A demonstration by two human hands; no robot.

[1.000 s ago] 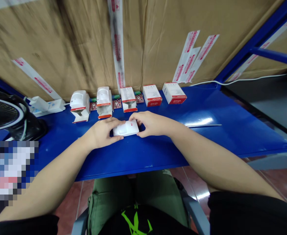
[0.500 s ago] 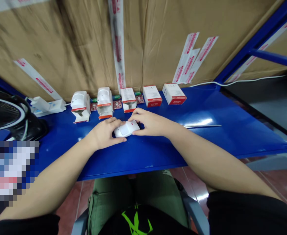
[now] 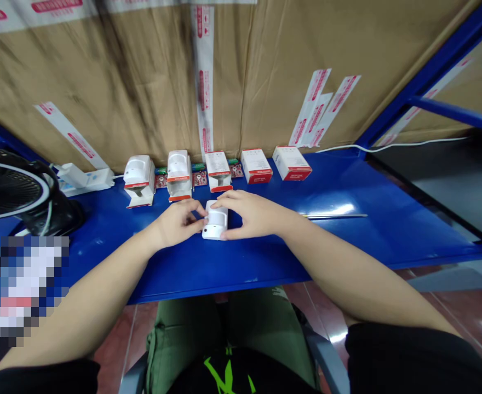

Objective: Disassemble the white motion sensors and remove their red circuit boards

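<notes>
A white motion sensor (image 3: 216, 220) with a curved window and a small dark spot stands lengthwise just above or on the blue tabletop; I cannot tell which. My right hand (image 3: 245, 214) grips it, fingers at the far end and thumb at the near end. At its left edge, the curled fingertips and thumb of my left hand (image 3: 183, 221) pinch the side. Beyond my hands, similar white sensors (image 3: 137, 169) rest on opened red and white boxes (image 3: 140, 194) at the left of the row.
Closed boxes (image 3: 257, 166) continue the row to the right, with red circuit boards (image 3: 200, 178) between some boxes. A black fan (image 3: 56, 205) and a white power strip (image 3: 95, 180) stand at left. A thin rod (image 3: 335, 215) lies at right. Cardboard (image 3: 274, 65) lines the back.
The motion sensor has turned from lying sideways to pointing away from me. My left hand has shifted from its far end to its left side, fingers curling in.
</notes>
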